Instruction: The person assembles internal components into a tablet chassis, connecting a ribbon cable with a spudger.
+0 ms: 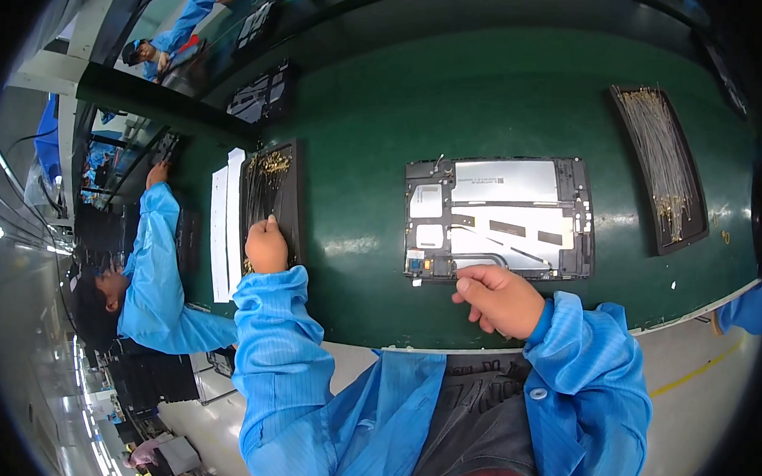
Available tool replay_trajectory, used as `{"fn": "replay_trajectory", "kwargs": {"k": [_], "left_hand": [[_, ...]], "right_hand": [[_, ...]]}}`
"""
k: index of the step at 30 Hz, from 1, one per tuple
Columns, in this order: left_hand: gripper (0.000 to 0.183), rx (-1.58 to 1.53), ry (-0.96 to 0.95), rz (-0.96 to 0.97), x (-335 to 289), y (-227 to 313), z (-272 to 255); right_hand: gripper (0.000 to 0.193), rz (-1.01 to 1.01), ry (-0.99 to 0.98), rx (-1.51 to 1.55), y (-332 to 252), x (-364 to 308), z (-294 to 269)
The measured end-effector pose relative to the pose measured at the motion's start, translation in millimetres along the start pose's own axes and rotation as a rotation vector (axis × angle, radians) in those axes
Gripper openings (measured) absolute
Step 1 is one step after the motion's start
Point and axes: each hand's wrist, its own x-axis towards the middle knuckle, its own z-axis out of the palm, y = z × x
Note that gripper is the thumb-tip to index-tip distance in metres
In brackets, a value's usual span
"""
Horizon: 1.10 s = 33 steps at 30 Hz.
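Observation:
In front of me on the green bench lies an opened tablet (515,200), with silver battery panels, a dark frame and a small circuit board at its near left corner. My right hand (504,302) is at the tablet's near edge, thumb and forefinger pinched beside that board. Anything between those fingertips is too small to make out. To the left, my left hand (267,245) reaches over a dark tray (290,187) of thin cables (255,188) with gold-coloured ends. Its fingers are closed among the cables, and what they grip is hidden.
White paper strips (222,236) lie left of the cable tray. A second dark tray (694,199) full of thin cables stands at the right. Dark tablet parts (260,97) sit at the back left. Another person's blue sleeve (162,239) is at the far left. A dark rail (171,102) crosses behind.

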Motion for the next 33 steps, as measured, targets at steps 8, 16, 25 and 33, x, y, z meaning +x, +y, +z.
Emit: {"fn": "replay_trajectory", "kwargs": {"k": [8, 16, 25, 33], "left_hand": [[0.028, -0.131, -0.004, 0.179, -14.7, 23.9, -32.6], [0.015, -0.241, 0.075, 0.605, -57.0, 72.2, -55.2], [0.010, -0.024, 0.102, 0.741, -53.0, 71.3, -35.2], [0.008, -0.319, 0.117, 0.859, -83.7, 81.4, -57.0]], "right_hand": [[0.039, -0.060, 0.137, 0.018, -5.0, 18.1, 9.1], [0.040, -0.136, 0.220, 0.145, -13.2, 14.4, 5.4], [0.044, -0.277, 0.243, 0.038, -27.2, 0.0, 8.8], [0.050, -0.221, 0.219, 0.027, -31.3, -3.8, 8.4]]}}
